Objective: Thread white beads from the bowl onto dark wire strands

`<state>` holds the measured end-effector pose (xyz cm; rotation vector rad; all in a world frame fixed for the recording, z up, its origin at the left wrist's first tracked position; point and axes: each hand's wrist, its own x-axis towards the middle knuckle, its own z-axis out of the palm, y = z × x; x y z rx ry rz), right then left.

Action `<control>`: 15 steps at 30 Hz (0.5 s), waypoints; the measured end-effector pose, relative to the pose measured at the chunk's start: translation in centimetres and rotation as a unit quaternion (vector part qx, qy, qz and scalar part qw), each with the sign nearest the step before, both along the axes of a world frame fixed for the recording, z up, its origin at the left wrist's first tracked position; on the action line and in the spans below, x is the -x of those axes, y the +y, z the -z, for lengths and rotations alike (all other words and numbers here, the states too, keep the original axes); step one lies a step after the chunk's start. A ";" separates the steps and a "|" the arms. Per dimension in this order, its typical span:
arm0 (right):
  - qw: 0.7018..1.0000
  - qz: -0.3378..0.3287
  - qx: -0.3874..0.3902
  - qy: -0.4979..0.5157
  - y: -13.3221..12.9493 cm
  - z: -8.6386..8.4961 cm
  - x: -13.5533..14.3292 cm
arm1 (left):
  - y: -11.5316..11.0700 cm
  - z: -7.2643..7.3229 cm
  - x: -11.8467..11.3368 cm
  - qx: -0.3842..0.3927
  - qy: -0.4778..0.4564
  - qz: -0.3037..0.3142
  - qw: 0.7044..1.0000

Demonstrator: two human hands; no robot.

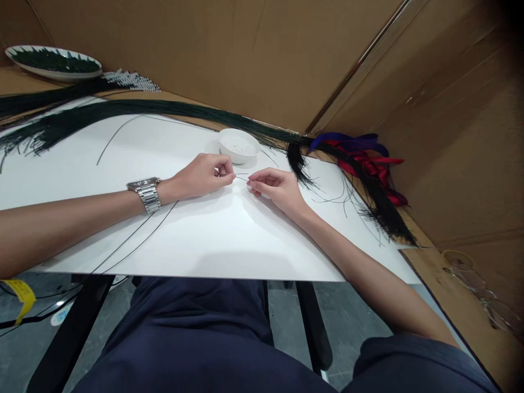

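My left hand, with a metal watch on its wrist, is closed in a pinch above the white table. My right hand faces it, thumb and fingertips pressed together. A thin dark strand spans the short gap between them, pinched at both sides. Two long dark strands run from under my left wrist down to the front table edge. Just behind the hands stands a small white bowl holding tiny whitish pieces, too small to make out.
A long bundle of dark green strands stretches along the table's back. Red and purple ribbons lie at the right by a dark bundle. An oval dish with green pieces sits back left, beside white-tipped strands. Cardboard walls rise behind.
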<state>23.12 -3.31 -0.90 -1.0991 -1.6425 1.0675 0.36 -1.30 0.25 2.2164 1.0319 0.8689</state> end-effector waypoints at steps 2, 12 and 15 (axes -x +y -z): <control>1.000 0.001 0.001 -0.004 -0.1 -0.1 0.1 | 0.0 0.0 0.0 -0.003 -0.004 -0.005 1.000; 1.000 0.013 -0.010 -0.007 -0.4 -0.5 0.1 | 0.0 0.0 0.0 -0.012 -0.002 0.013 1.000; 1.000 0.018 -0.009 -0.004 -0.4 -0.6 0.1 | 0.0 0.0 0.0 -0.013 -0.003 0.017 1.000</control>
